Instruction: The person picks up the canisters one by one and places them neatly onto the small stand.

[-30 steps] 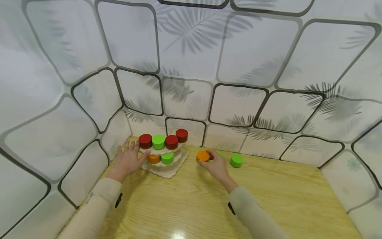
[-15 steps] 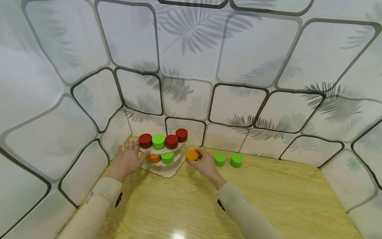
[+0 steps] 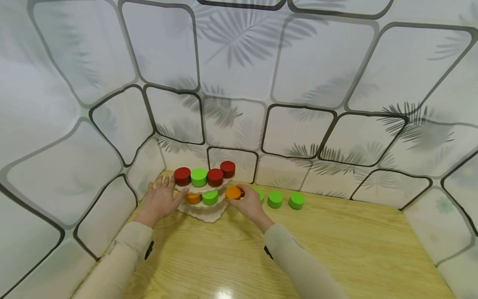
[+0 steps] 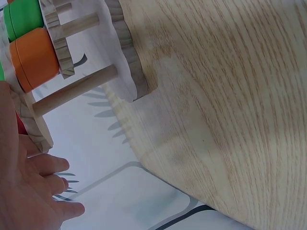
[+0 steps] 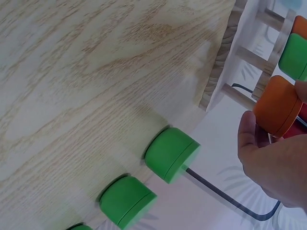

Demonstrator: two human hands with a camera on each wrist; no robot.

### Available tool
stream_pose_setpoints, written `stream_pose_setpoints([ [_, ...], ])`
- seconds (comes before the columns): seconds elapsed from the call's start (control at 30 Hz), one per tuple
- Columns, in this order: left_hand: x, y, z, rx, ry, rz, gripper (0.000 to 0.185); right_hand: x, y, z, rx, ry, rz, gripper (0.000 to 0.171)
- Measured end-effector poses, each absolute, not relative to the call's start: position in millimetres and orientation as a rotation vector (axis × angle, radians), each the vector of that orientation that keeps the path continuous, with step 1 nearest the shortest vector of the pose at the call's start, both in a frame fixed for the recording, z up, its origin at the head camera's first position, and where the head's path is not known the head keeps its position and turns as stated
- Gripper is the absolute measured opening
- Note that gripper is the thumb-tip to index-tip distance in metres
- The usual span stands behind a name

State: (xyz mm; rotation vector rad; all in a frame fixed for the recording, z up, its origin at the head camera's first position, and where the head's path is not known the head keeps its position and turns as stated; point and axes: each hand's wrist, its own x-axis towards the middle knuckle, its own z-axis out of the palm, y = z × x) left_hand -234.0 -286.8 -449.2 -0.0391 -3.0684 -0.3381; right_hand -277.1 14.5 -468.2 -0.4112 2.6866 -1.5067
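Three loose discs [image 3: 275,199] lie on the table [image 3: 336,249], right of the tiered stand [image 3: 203,205].

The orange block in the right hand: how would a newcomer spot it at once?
Find the white tiered stand at the table's far left. At its right edge, the right hand pinches an orange block. It is the only orange one off the shelves; loose neighbours are green.

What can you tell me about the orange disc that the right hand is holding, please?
The orange disc is a short, flat-topped cylinder, smooth and matt like painted wood. The right hand pinches it by its rim, with the thumb on its side, and holds it level at the right edge of the tiered wooden stand, about level with the middle tier. Whether it touches the stand cannot be told.
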Motion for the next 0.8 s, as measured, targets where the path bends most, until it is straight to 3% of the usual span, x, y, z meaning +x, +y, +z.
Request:
stream_pose_setpoints([
  [0.8,-234,-286,-449,-0.034,-3.06,-0.342,0.091,-285,0,-464,-0.443,2.712,-1.473,0.064],
])
